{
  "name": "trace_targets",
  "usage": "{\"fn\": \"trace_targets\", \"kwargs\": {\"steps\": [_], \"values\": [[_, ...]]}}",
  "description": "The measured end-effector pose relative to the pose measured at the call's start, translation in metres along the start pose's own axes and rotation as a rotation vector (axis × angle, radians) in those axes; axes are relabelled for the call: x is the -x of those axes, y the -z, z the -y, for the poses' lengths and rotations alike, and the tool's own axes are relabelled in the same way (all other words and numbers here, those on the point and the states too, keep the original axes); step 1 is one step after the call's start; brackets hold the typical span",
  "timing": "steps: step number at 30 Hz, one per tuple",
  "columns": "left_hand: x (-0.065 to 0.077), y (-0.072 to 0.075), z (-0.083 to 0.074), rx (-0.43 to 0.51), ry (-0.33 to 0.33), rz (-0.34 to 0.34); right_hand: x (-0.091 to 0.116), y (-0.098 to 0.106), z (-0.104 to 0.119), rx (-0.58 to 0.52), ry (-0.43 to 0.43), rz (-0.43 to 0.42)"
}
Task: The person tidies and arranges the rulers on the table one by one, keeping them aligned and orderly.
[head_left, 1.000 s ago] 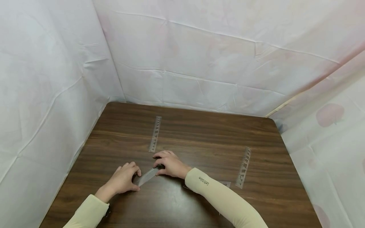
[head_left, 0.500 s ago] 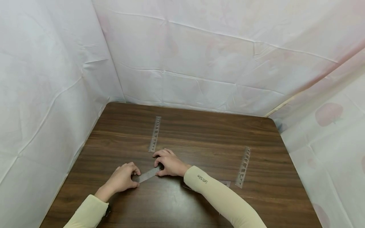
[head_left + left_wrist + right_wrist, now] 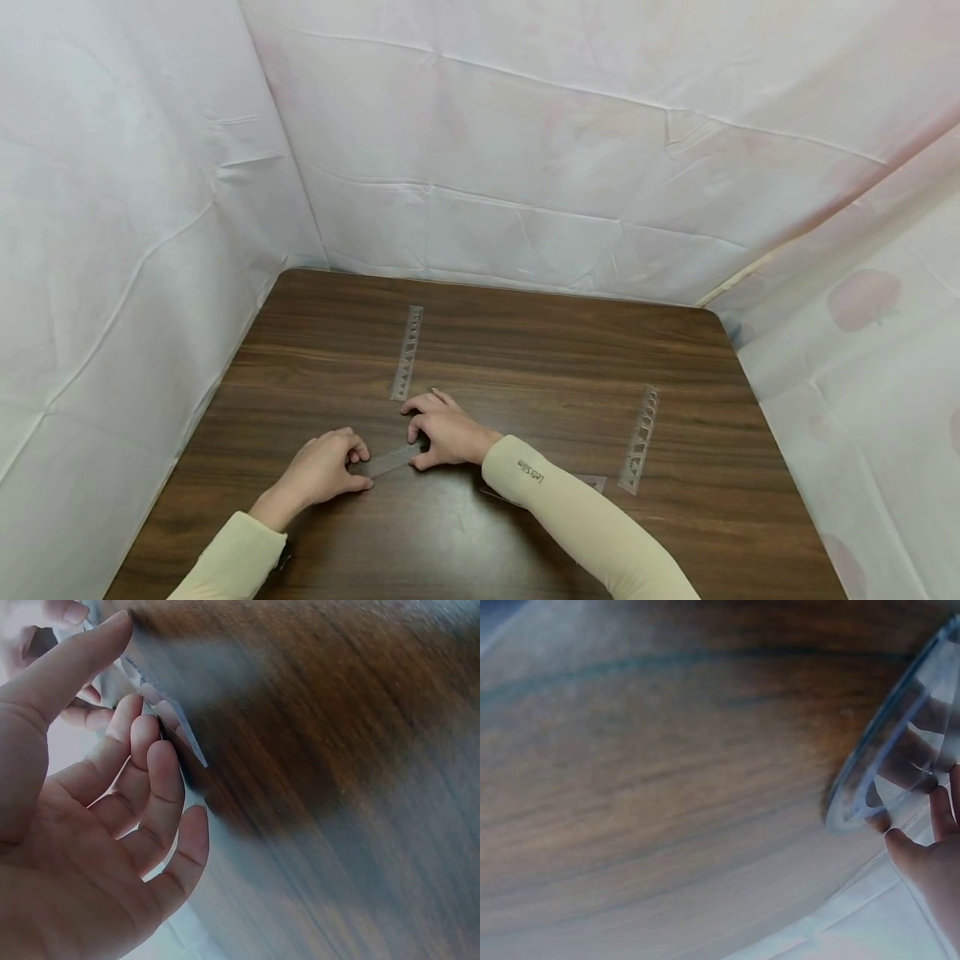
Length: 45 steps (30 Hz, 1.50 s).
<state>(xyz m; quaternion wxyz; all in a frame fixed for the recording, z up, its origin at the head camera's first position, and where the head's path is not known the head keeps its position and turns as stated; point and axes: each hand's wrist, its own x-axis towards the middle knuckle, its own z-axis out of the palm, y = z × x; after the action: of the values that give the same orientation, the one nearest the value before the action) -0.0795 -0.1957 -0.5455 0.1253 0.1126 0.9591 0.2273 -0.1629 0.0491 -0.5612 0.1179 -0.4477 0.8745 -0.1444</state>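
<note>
A clear plastic drawing piece (image 3: 392, 461) lies low over the table between the two hands in the head view. My left hand (image 3: 318, 469) pinches its left end between thumb and fingers, and my right hand (image 3: 446, 429) pinches the right end. In the right wrist view the drawing piece (image 3: 855, 780) shows a rim that looks curved and a cut-out inside. Its thin pointed corner (image 3: 196, 746) reaches past the left fingertips in the left wrist view. The fingers hide both ends from the head camera.
A clear stencil ruler (image 3: 407, 354) lies beyond the right hand. Another (image 3: 639, 439) lies to the right of the right forearm. One more clear piece (image 3: 595, 482) sticks out from behind the sleeve. White fabric sheets (image 3: 480, 167) enclose the brown wooden table (image 3: 525, 350).
The drawing piece between the hands has turned from a steep slant to a flatter, more level position. Both hands have shifted only slightly and keep their hold. The rulers stay put.
</note>
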Motion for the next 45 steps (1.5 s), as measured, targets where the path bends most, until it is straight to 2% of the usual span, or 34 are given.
{"fn": "trace_targets", "kwargs": {"steps": [8, 15, 18, 26, 32, 37, 45], "values": [[-0.001, 0.003, 0.001, 0.002, -0.005, -0.010, -0.001, 0.006, 0.002, -0.058, -0.024, 0.014], [-0.002, 0.004, 0.003, 0.007, -0.048, -0.064, 0.001, 0.008, 0.002, -0.075, -0.018, -0.008], [-0.003, 0.004, 0.003, 0.012, -0.045, -0.079, 0.000, 0.007, 0.001, -0.081, -0.014, -0.011], [-0.003, 0.006, 0.002, 0.010, -0.046, -0.078, -0.002, 0.004, -0.003, -0.017, -0.004, -0.019], [-0.001, 0.006, 0.002, 0.019, -0.045, -0.069, -0.002, -0.001, -0.001, 0.008, -0.021, -0.074], [0.000, 0.006, 0.004, 0.037, -0.056, -0.078, 0.000, -0.001, -0.001, -0.039, -0.029, -0.153], [-0.003, 0.006, 0.011, 0.091, -0.066, -0.097, 0.004, 0.003, -0.003, -0.094, 0.008, -0.253]]}}
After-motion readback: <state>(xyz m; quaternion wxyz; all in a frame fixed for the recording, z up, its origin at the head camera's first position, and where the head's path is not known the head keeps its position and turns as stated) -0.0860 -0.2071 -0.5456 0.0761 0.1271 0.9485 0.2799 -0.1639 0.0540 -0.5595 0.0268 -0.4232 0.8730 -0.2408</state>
